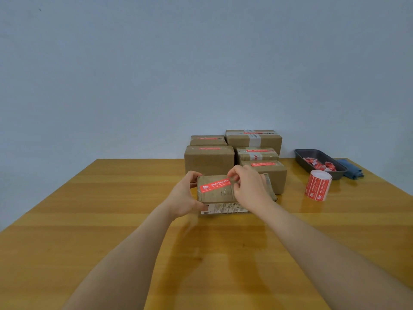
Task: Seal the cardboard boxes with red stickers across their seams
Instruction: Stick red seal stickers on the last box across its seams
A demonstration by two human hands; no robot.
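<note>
A flat cardboard box lies on the wooden table in front of me, with a white shipping label on its near side. A red sticker lies slanted across its top. My left hand grips the box's left end, thumb at the near edge. My right hand pinches the sticker's right end with thumb and forefinger and covers the box's right part.
Several sealed cardboard boxes with red stickers stand stacked behind. A roll of red stickers stands at the right. Behind it are a dark tray holding crumpled red backing scraps and a blue cloth. The table meets a pale wall.
</note>
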